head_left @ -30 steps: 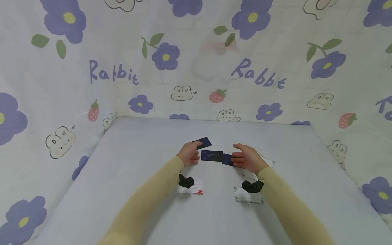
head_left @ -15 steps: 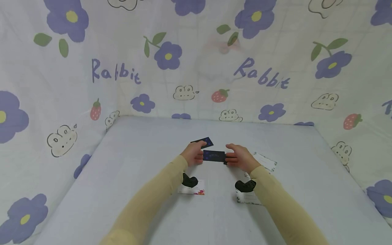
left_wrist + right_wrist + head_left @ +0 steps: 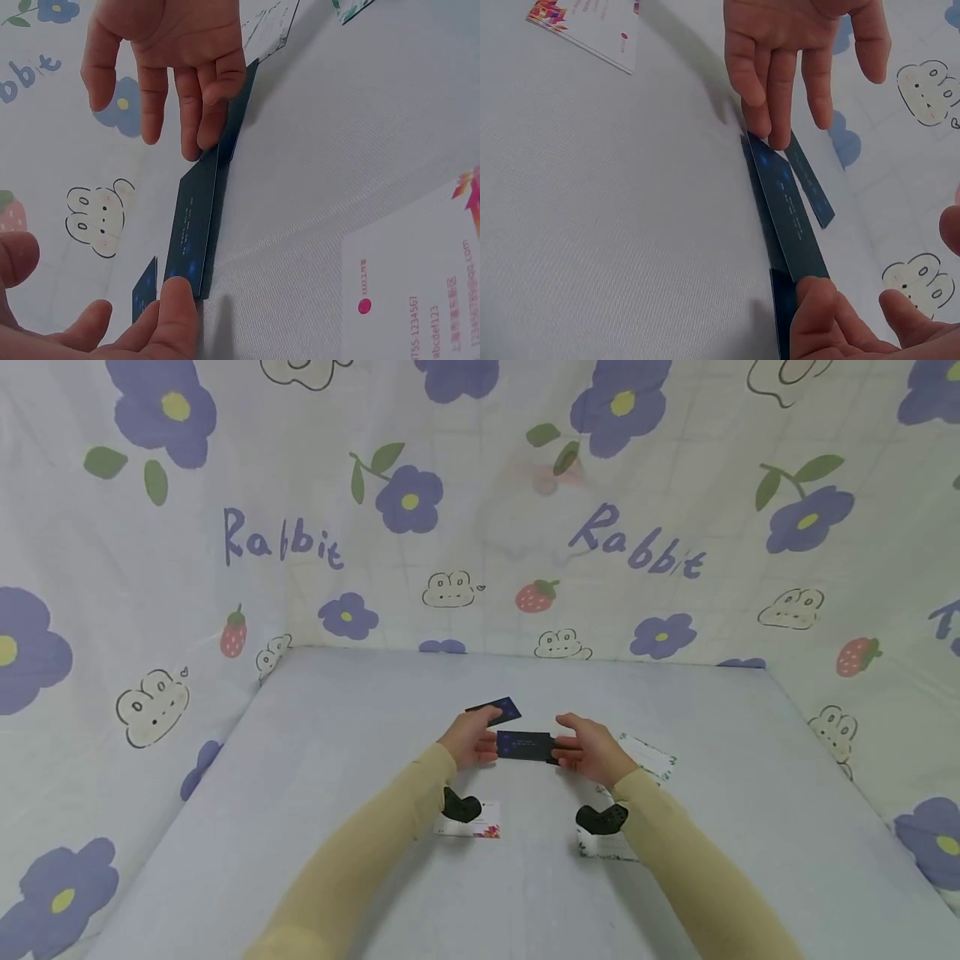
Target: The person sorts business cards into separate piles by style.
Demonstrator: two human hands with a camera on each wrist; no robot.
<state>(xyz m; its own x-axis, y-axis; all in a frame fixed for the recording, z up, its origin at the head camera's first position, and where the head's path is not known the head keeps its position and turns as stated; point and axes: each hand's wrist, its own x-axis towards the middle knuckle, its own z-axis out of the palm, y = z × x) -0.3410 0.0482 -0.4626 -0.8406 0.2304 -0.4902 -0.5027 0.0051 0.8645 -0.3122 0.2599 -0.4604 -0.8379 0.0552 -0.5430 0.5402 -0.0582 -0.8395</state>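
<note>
A dark blue card (image 3: pixel 525 745) lies on the grey tabletop (image 3: pixel 360 735) between my two hands, overlapping a second dark card (image 3: pixel 234 120) under it. My left hand (image 3: pixel 474 742) touches the top card's left end with straight fingertips (image 3: pixel 769 135), thumb held apart. My right hand (image 3: pixel 576 748) touches the right end with its fingertips (image 3: pixel 202 139). In the right wrist view the top card (image 3: pixel 787 214) runs from the left fingers down to the right fingers (image 3: pixel 817 300). A third dark card (image 3: pixel 495 707) lies just beyond the left hand.
White printed cards lie nearby: one (image 3: pixel 474 821) under my left forearm, one (image 3: pixel 603 845) under my right forearm, one (image 3: pixel 651 757) right of my right hand. A flower-print cloth (image 3: pixel 480 527) walls the table at the back and both sides.
My right hand has slid its dark card leftward against and under the middle card, so the two now overlap. The hands have come closer together.
</note>
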